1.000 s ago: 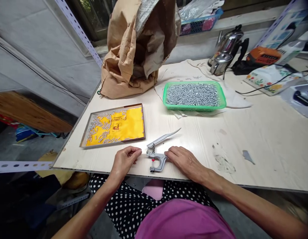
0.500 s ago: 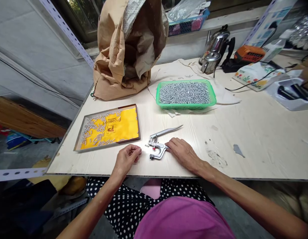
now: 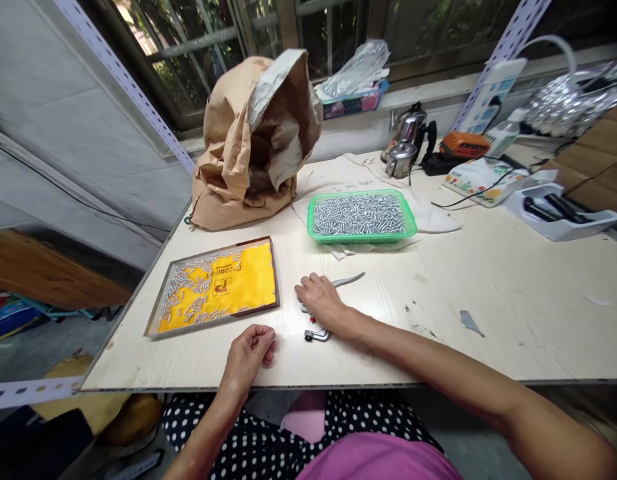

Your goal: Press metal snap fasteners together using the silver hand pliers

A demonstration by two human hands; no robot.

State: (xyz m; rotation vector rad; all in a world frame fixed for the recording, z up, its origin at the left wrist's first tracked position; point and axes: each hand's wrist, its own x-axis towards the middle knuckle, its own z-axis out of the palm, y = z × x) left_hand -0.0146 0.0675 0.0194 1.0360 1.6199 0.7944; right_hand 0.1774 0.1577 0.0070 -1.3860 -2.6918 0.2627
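My left hand rests near the table's front edge, thumb and fingers pinched together. What it pinches, if anything, is hidden. My right hand is over silver hand pliers with a red part near the jaw, covering their middle. Its fingers are bent and slightly apart, tips pointing left; I see nothing held, and cannot tell whether it touches the pliers. Left of the hands, a shallow tray with a yellow lining holds many small metal pins. Beyond the pliers, a green basket is full of similar metal pieces.
A large brown paper bag stands at the back left. Further right are a steel kettle, a small metal pot, an orange-and-black battery pack with a cable, and a white tray. A grey scrap lies on the table.
My right hand has moved left and away from me, from the pliers' lower handle to over their middle. My left hand stays pinched in about the same place. The view has tilted up.
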